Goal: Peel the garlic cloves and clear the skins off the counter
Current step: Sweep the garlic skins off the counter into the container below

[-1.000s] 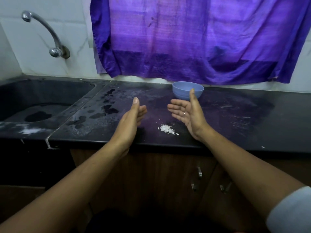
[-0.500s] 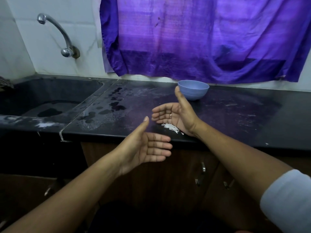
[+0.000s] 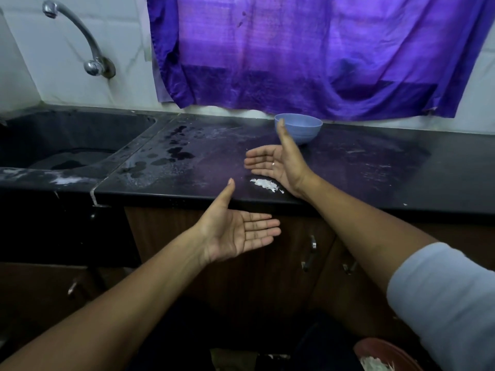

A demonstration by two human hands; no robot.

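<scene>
The right hand point(image 3: 278, 164), fingers straight and empty, stood on edge over the counter point(image 3: 348, 178) just beside the small pile of garlic skins point(image 3: 263, 184), seemingly to sweep them toward the left hand point(image 3: 235, 234), held open, palm up and empty, below the counter's front edge.

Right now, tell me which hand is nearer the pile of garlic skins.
Right. The right hand hovers just behind the garlic skins, its wrist beside them; the left hand is open palm-up below the counter edge, farther off.
</scene>
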